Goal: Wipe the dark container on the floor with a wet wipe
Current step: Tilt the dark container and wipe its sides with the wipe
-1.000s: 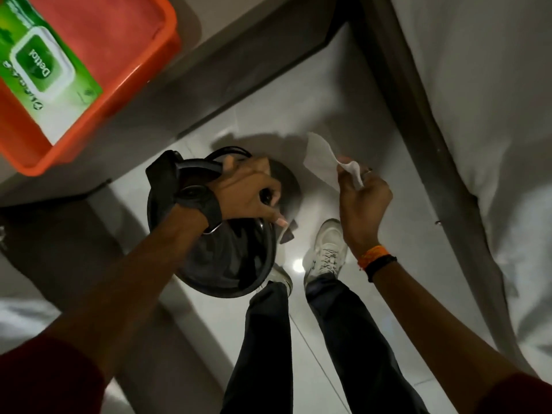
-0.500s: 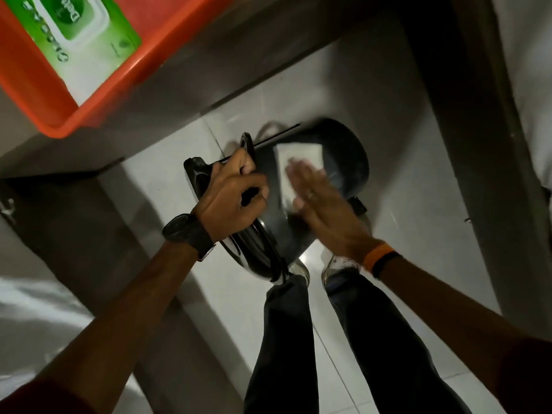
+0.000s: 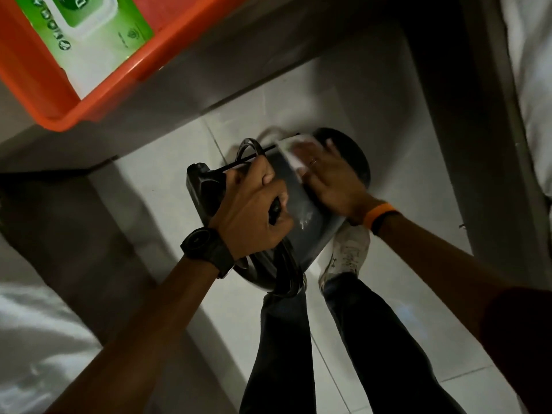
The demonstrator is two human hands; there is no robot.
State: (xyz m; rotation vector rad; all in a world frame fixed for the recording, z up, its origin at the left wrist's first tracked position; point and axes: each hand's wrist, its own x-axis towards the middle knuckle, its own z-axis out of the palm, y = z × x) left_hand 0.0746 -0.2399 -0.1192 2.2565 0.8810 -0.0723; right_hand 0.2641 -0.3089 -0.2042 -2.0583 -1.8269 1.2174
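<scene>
- The dark container (image 3: pixel 301 234) is a round, glossy dark-grey vessel, tipped on its side above the pale tiled floor (image 3: pixel 167 180), with its base turned away from the camera and its rim toward the person's legs.
- A black handle fitting (image 3: pixel 200 186) juts from its upper left, and a thin black wire bail runs across the top.
- The left hand (image 3: pixel 254 213) has a closed grip around the rim and handle area, holding the container tilted.
- The right hand (image 3: pixel 331 180) lies flat, fingers spread, pressing the white wet wipe (image 3: pixel 291 150) against the container's side wall; its grip is open.
- An orange tray (image 3: pixel 98 88) sits on the worktop at upper left, holding a green-and-white wipes pack (image 3: pixel 98 34).
</scene>
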